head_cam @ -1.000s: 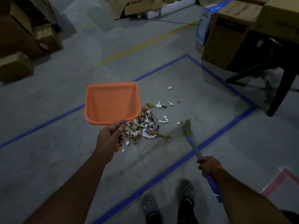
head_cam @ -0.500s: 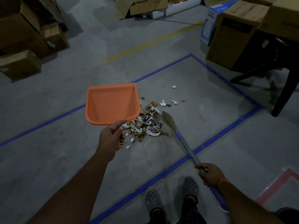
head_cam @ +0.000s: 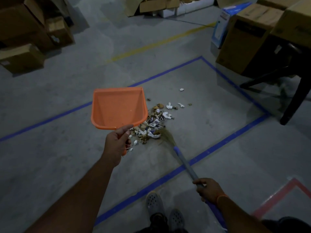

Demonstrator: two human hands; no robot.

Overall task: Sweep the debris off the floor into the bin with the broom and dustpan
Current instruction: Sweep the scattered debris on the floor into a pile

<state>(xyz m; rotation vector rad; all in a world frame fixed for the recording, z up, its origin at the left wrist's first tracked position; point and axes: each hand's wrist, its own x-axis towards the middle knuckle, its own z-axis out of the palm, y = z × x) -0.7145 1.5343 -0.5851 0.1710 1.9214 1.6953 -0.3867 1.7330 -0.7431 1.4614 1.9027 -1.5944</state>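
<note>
Shoes [head_cam: 164,210]: grey, with little holes, at the bottom edge, just inside the near blue tape line [head_cam: 168,178].
Right hand [head_cam: 209,189]: fingers curled round the broom handle. An orange band sits on the wrist.
Broom [head_cam: 184,163]: a thin round stick, grey in the middle and blue at the ends. It slants up and to the left. Its soft straw tip [head_cam: 165,135] touches the near side of the pile.
Left hand [head_cam: 117,142]: fingers wrapped round the dustpan's short handle, thumb on top.
Dustpan [head_cam: 118,109]: smooth orange plastic, flat inside, with low walls on three sides and a straight open front. It is held up in the air, tilted, to the left of the pile. Nothing is in it.
Debris [head_cam: 154,124]: a small heap of crumpled white paper and brown scraps on the floor, between the dustpan and the broom tip. A few loose bits [head_cam: 181,89] lie farther out, apart from the heap.
Floor [head_cam: 67,157]: grey concrete, rough and patchy. Blue tape makes a box round the pile, with bare floor on every side of the heap. A red tape corner [head_cam: 293,182] is at the right.
Chair leg [head_cam: 292,101]: dark, standing right by the far right corner of the blue box.
Cardboard boxes [head_cam: 244,39]: brown, square, stacked far right and far left. A yellow line [head_cam: 159,42] runs between them.
Bin: I cannot see it.
</note>
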